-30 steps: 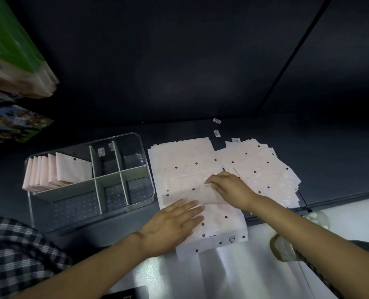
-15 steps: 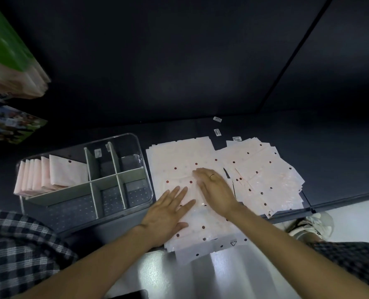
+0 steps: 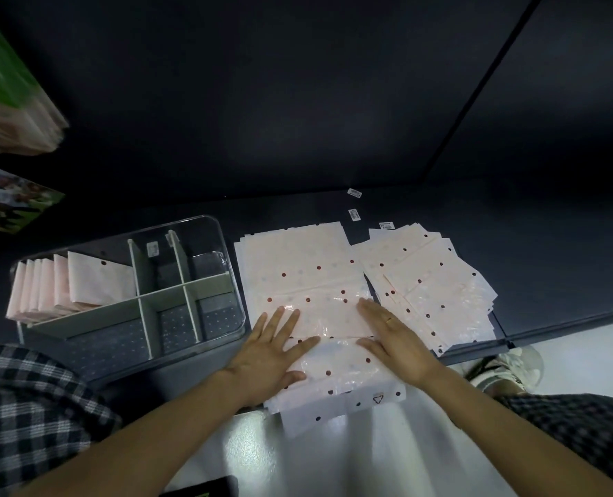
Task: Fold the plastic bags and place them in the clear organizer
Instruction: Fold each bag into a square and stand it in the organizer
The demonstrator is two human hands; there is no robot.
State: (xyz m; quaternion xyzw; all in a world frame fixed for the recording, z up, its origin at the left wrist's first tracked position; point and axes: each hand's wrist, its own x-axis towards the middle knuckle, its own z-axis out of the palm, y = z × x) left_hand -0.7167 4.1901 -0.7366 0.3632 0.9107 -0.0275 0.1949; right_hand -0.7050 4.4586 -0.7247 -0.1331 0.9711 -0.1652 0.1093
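A: What is seen nearest, and what surface is worked on?

B: A pale, glossy strip is seen at 6 o'clock, and beyond it a dark tabletop (image 3: 512, 245) backed by a dark wall. A checked sleeve (image 3: 29, 407) is seen at 8 o'clock and a shoe (image 3: 505, 371) at 4 o'clock.

A: How are the hands set?

B: Both are laid flat, fingers straight. Nothing is gripped: each grip is open and pressed palm-down. The left hand (image 3: 272, 356) and the right hand (image 3: 394, 338) are placed on the stack of pink dotted bags (image 3: 297, 267) at the middle, whose near edge hangs over the tabletop edge.

A: Where does the bag lie relative to the grip?

B: A folded band of the top bag (image 3: 333, 317) is held down between the two hands, with the left at its 9 o'clock end and the right at its 3 o'clock end.

A: And farther out?

B: A fanned second pile (image 3: 430, 281) is spread at 3 o'clock of the stack. The clear organizer (image 3: 226, 245) is set at 9 o'clock, just beside the stack, with folded bags (image 3: 82, 281) stood in its far left compartment. Small labels (image 3: 354, 214) are scattered at 12 o'clock.
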